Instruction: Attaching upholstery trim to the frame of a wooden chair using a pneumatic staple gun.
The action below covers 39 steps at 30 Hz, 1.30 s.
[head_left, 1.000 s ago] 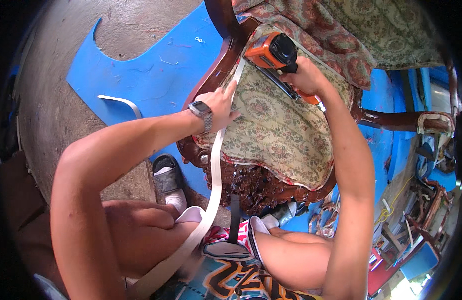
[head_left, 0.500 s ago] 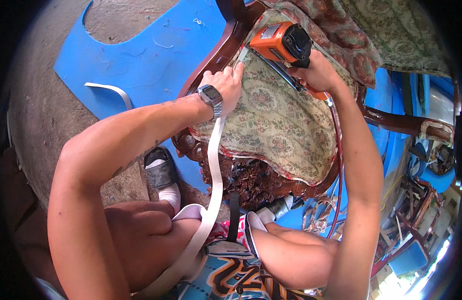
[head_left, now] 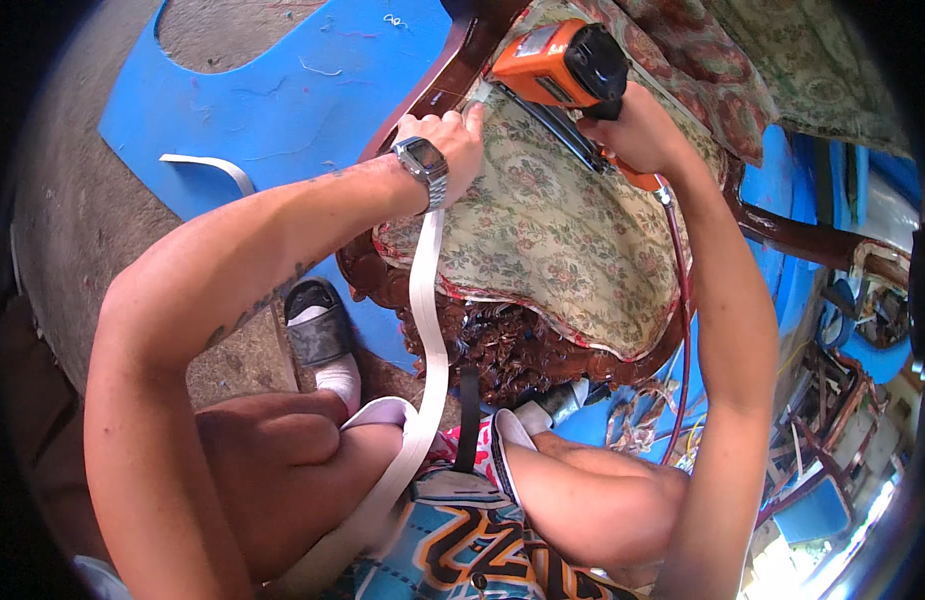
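My right hand [head_left: 642,130] is wrapped round the grip of an orange and black air stapler [head_left: 560,68], whose nose points left at the edge of the upholstered chair back [head_left: 542,220]. That back has cream floral fabric in a carved, dark brown wooden frame [head_left: 422,105]. My left hand [head_left: 447,148], a digital watch on its wrist, presses a white webbing strip [head_left: 428,300] along the fabric's left edge. Its fingers are curled, with the index finger reaching toward the stapler's nose. From under the wrist the strip hangs down across my lap. A dark red air hose [head_left: 682,330] runs down from the stapler.
Blue sheeting [head_left: 272,90] covers part of the concrete floor [head_left: 92,240], with a short white strip piece [head_left: 212,168] on it. Patterned fabric [head_left: 672,50] drapes over the far right of the chair. Wooden frame parts and a blue bin [head_left: 812,510] stand at the lower right.
The view has shifted slightly. The stapler and both hands stay close to the same spot on the chair's edge, and the left hand keeps its hold on the strip.
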Each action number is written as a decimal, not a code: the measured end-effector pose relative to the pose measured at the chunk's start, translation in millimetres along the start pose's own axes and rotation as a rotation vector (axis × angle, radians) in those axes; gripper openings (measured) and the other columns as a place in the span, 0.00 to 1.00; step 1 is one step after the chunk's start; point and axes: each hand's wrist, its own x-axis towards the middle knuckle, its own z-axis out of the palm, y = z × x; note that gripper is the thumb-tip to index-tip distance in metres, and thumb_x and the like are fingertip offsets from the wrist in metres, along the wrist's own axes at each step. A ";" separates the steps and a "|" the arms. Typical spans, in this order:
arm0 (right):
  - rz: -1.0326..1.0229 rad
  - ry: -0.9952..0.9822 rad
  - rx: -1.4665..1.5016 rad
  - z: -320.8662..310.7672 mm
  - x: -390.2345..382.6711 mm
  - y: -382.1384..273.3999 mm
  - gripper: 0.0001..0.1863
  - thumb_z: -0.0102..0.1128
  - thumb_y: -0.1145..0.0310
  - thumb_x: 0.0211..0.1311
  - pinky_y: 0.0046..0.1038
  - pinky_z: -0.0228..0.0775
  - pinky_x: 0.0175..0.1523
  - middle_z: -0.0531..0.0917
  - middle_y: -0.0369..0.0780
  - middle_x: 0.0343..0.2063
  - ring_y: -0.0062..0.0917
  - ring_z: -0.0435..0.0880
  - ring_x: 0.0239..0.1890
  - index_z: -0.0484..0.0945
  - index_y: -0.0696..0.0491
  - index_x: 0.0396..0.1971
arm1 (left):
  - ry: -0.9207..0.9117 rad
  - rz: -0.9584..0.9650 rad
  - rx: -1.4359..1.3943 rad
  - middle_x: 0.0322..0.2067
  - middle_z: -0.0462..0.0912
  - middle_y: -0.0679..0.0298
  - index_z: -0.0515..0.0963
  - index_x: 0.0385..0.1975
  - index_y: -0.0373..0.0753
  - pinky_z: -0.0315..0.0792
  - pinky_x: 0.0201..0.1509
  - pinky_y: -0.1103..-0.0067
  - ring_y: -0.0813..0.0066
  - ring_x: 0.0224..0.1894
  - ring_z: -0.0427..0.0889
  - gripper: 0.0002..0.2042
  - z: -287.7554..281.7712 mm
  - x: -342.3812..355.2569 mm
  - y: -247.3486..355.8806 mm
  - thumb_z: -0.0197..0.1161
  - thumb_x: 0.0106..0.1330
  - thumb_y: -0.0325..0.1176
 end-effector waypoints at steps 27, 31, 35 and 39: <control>0.360 -0.018 0.098 22.3 -27.5 -30.4 0.19 0.66 0.65 0.48 0.33 0.72 0.39 0.83 0.46 0.24 0.33 0.82 0.28 0.80 0.58 0.40 | 0.140 0.124 0.374 0.40 0.76 0.55 0.56 0.65 0.32 0.73 0.37 0.68 0.61 0.41 0.79 0.32 13.8 -10.7 -11.2 0.55 0.60 0.29; 0.394 -0.025 0.032 21.8 -23.8 -39.4 0.20 0.66 0.64 0.47 0.35 0.72 0.42 0.83 0.50 0.26 0.39 0.83 0.31 0.80 0.59 0.40 | 0.061 0.138 0.154 0.40 0.77 0.53 0.59 0.63 0.34 0.75 0.41 0.68 0.58 0.42 0.81 0.30 9.8 -8.6 -18.9 0.56 0.58 0.27; 0.441 -0.050 0.026 22.9 -21.4 -32.6 0.19 0.66 0.64 0.47 0.35 0.72 0.42 0.83 0.50 0.26 0.39 0.83 0.31 0.80 0.59 0.39 | 0.007 0.181 0.173 0.39 0.78 0.53 0.63 0.60 0.35 0.76 0.43 0.69 0.57 0.41 0.81 0.27 21.2 -20.0 -21.0 0.57 0.57 0.26; 0.418 -0.032 0.045 23.2 -21.0 -30.6 0.19 0.66 0.65 0.47 0.34 0.72 0.42 0.83 0.49 0.25 0.40 0.83 0.31 0.80 0.60 0.38 | 0.116 0.187 0.027 0.37 0.78 0.54 0.65 0.56 0.35 0.76 0.41 0.66 0.56 0.40 0.81 0.24 25.1 -33.6 -28.5 0.56 0.57 0.26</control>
